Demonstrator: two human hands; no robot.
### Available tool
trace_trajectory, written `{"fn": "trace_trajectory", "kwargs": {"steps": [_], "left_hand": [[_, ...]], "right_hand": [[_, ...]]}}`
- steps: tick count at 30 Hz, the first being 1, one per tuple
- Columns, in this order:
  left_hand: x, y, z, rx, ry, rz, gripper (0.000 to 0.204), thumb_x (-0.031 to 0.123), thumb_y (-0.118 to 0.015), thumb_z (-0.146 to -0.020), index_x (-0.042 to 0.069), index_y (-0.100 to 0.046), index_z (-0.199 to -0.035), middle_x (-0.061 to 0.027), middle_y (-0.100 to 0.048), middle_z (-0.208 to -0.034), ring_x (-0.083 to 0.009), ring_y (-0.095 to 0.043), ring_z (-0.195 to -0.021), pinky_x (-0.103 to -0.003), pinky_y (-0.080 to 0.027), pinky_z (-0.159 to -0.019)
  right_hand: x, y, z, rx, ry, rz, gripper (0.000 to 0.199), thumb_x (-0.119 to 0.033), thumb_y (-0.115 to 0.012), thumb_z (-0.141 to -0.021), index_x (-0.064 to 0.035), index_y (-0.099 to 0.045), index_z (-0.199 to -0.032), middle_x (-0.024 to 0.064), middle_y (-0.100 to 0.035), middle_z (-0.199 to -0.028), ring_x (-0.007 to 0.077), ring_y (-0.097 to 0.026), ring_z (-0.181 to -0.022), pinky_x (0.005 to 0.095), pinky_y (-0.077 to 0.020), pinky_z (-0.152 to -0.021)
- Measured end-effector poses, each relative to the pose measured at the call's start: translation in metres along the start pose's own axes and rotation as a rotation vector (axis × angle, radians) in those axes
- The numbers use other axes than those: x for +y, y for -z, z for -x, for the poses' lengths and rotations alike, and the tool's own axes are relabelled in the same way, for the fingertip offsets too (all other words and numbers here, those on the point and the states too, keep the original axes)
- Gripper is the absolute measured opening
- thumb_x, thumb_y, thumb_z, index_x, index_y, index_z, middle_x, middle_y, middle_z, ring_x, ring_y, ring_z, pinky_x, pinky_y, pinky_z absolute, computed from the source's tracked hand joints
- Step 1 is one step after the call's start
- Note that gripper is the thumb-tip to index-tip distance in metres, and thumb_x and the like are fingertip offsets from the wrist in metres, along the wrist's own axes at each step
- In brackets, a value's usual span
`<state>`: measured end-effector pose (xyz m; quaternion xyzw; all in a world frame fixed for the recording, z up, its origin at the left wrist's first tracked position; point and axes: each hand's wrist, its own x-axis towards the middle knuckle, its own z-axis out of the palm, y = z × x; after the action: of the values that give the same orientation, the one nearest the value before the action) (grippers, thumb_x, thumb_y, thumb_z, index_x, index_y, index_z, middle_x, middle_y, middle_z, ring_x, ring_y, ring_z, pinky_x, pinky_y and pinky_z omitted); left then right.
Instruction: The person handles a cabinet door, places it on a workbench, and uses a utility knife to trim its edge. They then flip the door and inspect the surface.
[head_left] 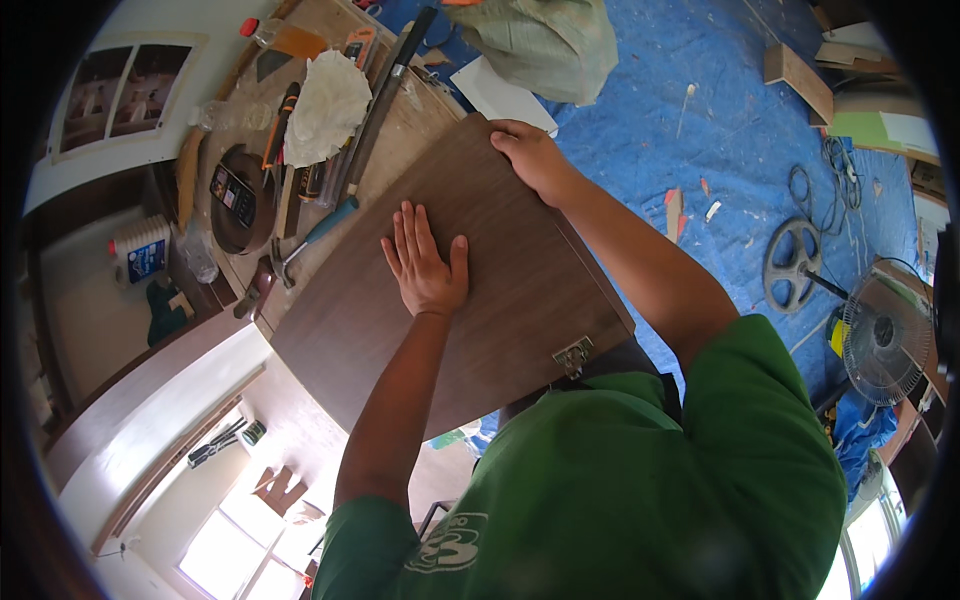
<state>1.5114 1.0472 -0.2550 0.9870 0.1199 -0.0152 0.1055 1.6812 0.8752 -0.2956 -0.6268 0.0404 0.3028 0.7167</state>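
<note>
A dark brown wooden cabinet door point(515, 295) rests across the corner of the workbench and reaches back to my body. A metal hinge point(574, 357) is fixed near its edge closest to me. My left hand point(430, 265) lies flat on the door's face, fingers stretched out, holding nothing. At the door's far right corner, my right hand point(535, 160) wraps round the edge, its thumb on the upper face and the other fingertips partly hidden. Just left of the door lies a hammer point(322, 232) with a blue handle.
Crowding the workbench point(425, 115) are a crumpled white cloth point(327, 105), a phone point(233, 195), a bottle of orange liquid point(290, 40) and several tools. Blue sheeting point(660, 120) covers the floor. On the right stand a fan point(885, 335) and a grey wheel-shaped base point(793, 265) with cables nearby.
</note>
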Motion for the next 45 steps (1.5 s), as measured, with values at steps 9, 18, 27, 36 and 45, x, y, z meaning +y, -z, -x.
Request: {"fn": "trace_trajectory", "kwargs": {"steps": [9,18,27,36,45], "left_hand": [[-0.002,-0.001,0.000,-0.026,0.006,0.024,0.075,0.053,-0.045,-0.098,0.007,-0.027,-0.155,-0.0118,-0.022,-0.164,-0.0284,-0.016,-0.152,-0.050,-0.005,-0.123],[-0.002,-0.002,-0.001,-0.017,0.004,0.012,0.075,0.052,-0.046,-0.098,0.007,-0.028,-0.155,-0.0119,-0.023,-0.163,-0.0286,-0.017,-0.152,-0.050,-0.005,-0.123],[-0.002,-0.003,-0.001,-0.012,-0.003,0.006,0.075,0.052,-0.045,-0.098,0.007,-0.027,-0.155,-0.0116,-0.023,-0.163,-0.0288,-0.017,-0.152,-0.051,-0.005,-0.123],[-0.001,-0.003,-0.001,-0.019,0.007,0.009,0.075,0.053,-0.045,-0.098,0.006,-0.028,-0.155,-0.0113,-0.023,-0.164,-0.0287,-0.017,-0.152,-0.050,-0.005,-0.123],[-0.001,-0.002,-0.001,-0.003,0.002,0.010,0.074,0.051,-0.048,-0.098,0.007,-0.029,-0.155,-0.0114,-0.025,-0.163,-0.0293,-0.018,-0.152,-0.050,-0.007,-0.123]], "right_hand": [[-0.015,0.007,-0.041,-0.032,-0.484,-0.589,0.029,-0.013,-0.072,-0.079,-0.0006,-0.064,-0.104,0.0135,-0.060,-0.104,0.0274,-0.061,-0.095,0.0459,-0.0550,-0.083],[-0.007,0.009,-0.040,-0.105,-0.424,-0.637,0.029,-0.012,-0.072,-0.079,-0.0001,-0.063,-0.104,0.0145,-0.061,-0.107,0.0272,-0.062,-0.094,0.0444,-0.0562,-0.082],[-0.011,0.008,-0.041,-0.129,-0.359,-0.528,0.025,-0.012,-0.073,-0.078,-0.0050,-0.065,-0.101,0.0121,-0.060,-0.103,0.0253,-0.061,-0.093,0.0422,-0.0555,-0.079],[-0.005,0.008,-0.044,-0.113,-0.466,-0.621,0.025,-0.011,-0.072,-0.078,-0.0034,-0.065,-0.101,0.0136,-0.057,-0.105,0.0257,-0.059,-0.093,0.0425,-0.0561,-0.080],[0.000,0.009,-0.055,-0.024,-0.506,-0.621,0.022,-0.010,-0.069,-0.080,0.0003,-0.064,-0.099,0.0132,-0.059,-0.106,0.0255,-0.060,-0.090,0.0435,-0.0562,-0.079]]}}
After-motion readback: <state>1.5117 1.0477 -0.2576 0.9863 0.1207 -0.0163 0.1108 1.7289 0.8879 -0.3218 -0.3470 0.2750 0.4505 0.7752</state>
